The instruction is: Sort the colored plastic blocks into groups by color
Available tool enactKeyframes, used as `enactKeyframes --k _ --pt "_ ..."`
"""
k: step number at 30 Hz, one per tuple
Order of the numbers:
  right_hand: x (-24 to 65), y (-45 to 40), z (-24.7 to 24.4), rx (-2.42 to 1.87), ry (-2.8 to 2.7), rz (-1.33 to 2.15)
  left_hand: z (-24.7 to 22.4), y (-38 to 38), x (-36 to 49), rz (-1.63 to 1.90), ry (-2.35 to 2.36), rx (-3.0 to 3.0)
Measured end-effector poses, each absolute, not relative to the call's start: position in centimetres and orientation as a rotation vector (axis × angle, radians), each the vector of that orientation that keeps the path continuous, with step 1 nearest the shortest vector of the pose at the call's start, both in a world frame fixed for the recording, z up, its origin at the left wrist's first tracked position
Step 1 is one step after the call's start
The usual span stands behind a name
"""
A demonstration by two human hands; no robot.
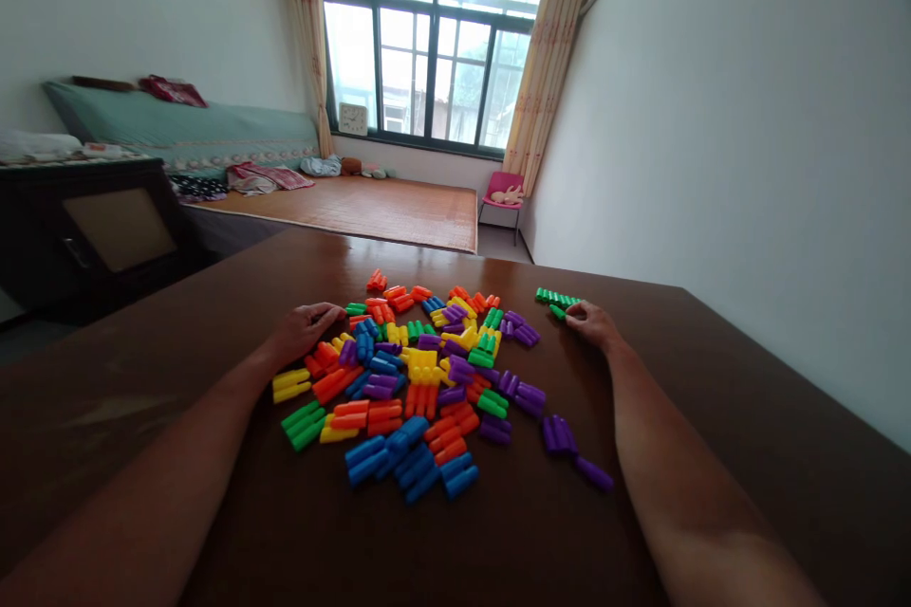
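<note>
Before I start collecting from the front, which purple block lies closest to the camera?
The slim, rightmost purple block; all other purple ones lie farther away, leftward.

Interior lit by daylight, which is admitted through a large dark-framed window (431, 66); the upper panes are nearly bleached out. The opening is flanked by patterned cream curtains (555, 47), and a square white clock (353, 119) is propped at its lower left. The left wall (163, 0) and right wall (726, 133) are finished in plain white. Below the window, a low bed (399, 209) is covered with a brown mat and backed by a pale teal headboard (206, 131). At far left, a dark cabinet (43, 228) is seen; a pink chair (504, 180) is placed on grey floor (494, 238). Window light is reflected in the glossy brown table (427, 555).
</note>
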State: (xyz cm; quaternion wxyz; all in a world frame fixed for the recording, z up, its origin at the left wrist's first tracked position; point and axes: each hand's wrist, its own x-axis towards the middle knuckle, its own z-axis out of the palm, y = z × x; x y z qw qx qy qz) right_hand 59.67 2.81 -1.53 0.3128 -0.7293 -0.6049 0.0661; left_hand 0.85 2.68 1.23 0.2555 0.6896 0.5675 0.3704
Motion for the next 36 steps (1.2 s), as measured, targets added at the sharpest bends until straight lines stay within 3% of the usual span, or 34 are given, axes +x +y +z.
enactKeyframes --k 12,21,31,36 --pt "58.5 3.7 -2.2 -1.939 -1.666 0.075 0.9 3.2 0.0 0.885 1.553 2.004" --pt "63.1 4.3 -1.2 -1.885 -0.939 -0.023 1.2 3.2 -0.1 0.889 1.578 1.981" --pt "61.2 5.2 -1.7 -2.083 -1.057 -0.080 1.5 2.3 0.8 0.985 1.597 1.939" --pt "60.3 4.6 -0.2 -1.891 -1.144 -0.241 1.5 2.3 0.6 0.930 1.575 1.985"
